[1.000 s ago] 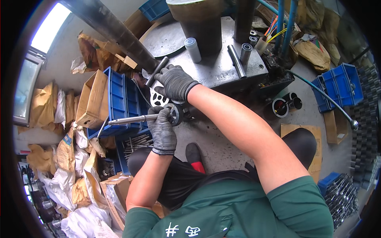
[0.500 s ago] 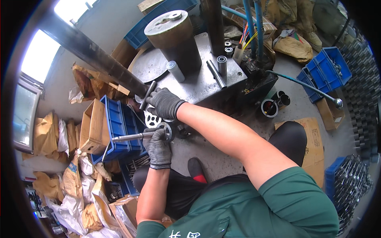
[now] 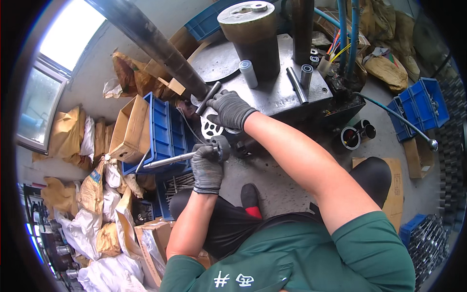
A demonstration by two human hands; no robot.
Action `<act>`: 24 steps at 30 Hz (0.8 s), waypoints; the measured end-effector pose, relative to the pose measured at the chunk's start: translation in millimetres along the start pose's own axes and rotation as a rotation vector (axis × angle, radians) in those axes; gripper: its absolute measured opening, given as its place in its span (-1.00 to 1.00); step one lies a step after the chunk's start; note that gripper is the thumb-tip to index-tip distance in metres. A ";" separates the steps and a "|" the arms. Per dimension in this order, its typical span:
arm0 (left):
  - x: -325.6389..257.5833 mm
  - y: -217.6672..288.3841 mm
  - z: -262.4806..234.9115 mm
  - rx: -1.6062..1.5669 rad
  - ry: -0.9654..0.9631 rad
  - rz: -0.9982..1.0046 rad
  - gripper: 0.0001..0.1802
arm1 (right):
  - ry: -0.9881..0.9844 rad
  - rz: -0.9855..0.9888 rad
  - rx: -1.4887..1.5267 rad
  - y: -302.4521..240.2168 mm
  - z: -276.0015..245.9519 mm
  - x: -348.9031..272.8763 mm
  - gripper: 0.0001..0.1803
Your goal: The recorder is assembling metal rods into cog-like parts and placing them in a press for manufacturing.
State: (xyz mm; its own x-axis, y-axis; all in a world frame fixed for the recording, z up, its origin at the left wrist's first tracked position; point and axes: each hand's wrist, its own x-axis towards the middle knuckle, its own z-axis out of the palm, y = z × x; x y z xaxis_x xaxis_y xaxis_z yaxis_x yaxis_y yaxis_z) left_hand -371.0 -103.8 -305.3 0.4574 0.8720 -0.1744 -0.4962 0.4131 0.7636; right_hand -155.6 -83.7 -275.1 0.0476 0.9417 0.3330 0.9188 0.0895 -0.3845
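My left hand (image 3: 206, 169), in a grey knit glove, is closed round a metal shaft (image 3: 168, 161) that points out to the left. A thick dark ring-shaped piece (image 3: 222, 147) sits at the shaft's other end, just beyond my fingers. At the left corner of the steel press table, my gloved right hand (image 3: 232, 111) has its fingers against a short dark metal rod (image 3: 208, 99), seemingly gripping it; the fingertips are partly hidden. Below that hand is a pale disc with cut-out holes (image 3: 212, 128).
The steel table (image 3: 272, 100) bears a thick round block (image 3: 253, 36), a grey cylinder (image 3: 248, 74), a loose bar (image 3: 297, 85) and a tube (image 3: 306, 75). A slanted post (image 3: 155, 46) rises on the left. Blue crates (image 3: 168, 131) and paper sacks (image 3: 92, 190) crowd the left side.
The view has shifted, so the scene sits farther right and higher. The shaft in my left hand has turned, its dark ring now showing edge-on. My right hand stays at the rod.
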 end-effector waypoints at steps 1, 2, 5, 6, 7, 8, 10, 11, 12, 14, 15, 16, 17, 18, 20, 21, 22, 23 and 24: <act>-14.2 10.7 8.5 -0.011 0.007 -0.088 -0.93 | -0.008 0.008 0.001 1.7 0.6 -1.2 -0.48; -27.6 22.2 16.2 -0.063 0.119 -0.130 -0.85 | -0.011 0.017 -0.004 4.8 -0.7 -2.4 -0.48; -62.0 32.3 19.0 -0.263 -0.277 -0.191 -0.87 | 0.062 -0.029 0.008 3.0 3.0 -2.8 -0.53; -62.1 32.3 17.3 -0.269 -0.282 -0.198 -0.87 | 0.060 -0.021 0.001 4.5 4.9 -4.1 -0.53; -59.4 30.8 15.7 -0.208 -0.232 -0.274 -0.87 | 0.161 -0.078 0.091 7.4 4.3 -4.7 -0.57; -55.7 28.7 12.6 -0.151 -0.183 -0.333 -0.84 | 0.261 -0.152 0.179 10.5 3.2 -0.2 -0.61; -47.9 14.2 2.4 0.066 -0.187 -0.240 -0.77 | 0.329 -0.213 0.233 8.8 -17.0 -6.2 -0.66; -56.3 9.0 17.7 0.184 -0.204 -0.171 -0.77 | 0.389 -0.221 0.256 6.7 -34.0 -23.1 -0.65; -63.2 4.9 35.6 0.303 -0.226 -0.098 -0.76 | 0.456 -0.232 0.275 6.9 -57.0 -40.3 -0.65; -68.9 -5.7 50.7 0.348 -0.286 -0.136 -0.73 | 0.531 -0.356 0.129 14.0 -104.2 -67.9 -0.64; -72.4 -8.9 64.0 0.301 -0.313 -0.175 -0.74 | 0.539 -0.335 0.113 19.3 -125.6 -82.2 -0.66; -73.2 -12.2 73.8 0.256 -0.340 -0.213 -0.74 | 0.548 -0.314 0.100 27.9 -142.6 -95.0 -0.68; -66.5 -24.5 71.6 0.271 -0.414 -0.241 -0.73 | 0.601 -0.279 0.001 41.7 -156.1 -106.1 -0.68; -64.6 -35.4 73.5 0.269 -0.434 -0.279 -0.71 | 0.653 -0.242 -0.096 57.2 -166.6 -116.4 -0.67; -69.1 -44.4 96.5 0.250 -0.473 -0.347 -0.68 | 0.766 -0.118 -0.236 88.4 -175.1 -141.1 -0.66; -66.5 -53.7 102.4 0.241 -0.480 -0.345 -0.68 | 0.738 -0.024 -0.277 118.2 -170.1 -152.7 -0.60; -61.0 -65.3 102.3 0.318 -0.529 -0.337 -0.66 | 0.733 -0.029 -0.279 127.5 -169.6 -152.2 -0.60; -58.5 -74.3 105.4 0.396 -0.580 -0.334 -0.64 | 0.679 0.028 -0.294 134.1 -171.2 -153.9 -0.56; -57.2 -83.0 108.4 0.389 -0.581 -0.337 -0.64 | 0.624 0.087 -0.308 140.5 -171.3 -155.0 -0.53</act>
State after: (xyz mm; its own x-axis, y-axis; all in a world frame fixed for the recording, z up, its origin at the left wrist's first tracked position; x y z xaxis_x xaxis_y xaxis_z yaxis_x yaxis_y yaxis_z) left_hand -276.1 -216.4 -291.3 0.9043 0.3941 -0.1641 -0.0161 0.4157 0.9094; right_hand 33.2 -272.6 -233.3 0.2571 0.5709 0.7798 0.9663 -0.1603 -0.2013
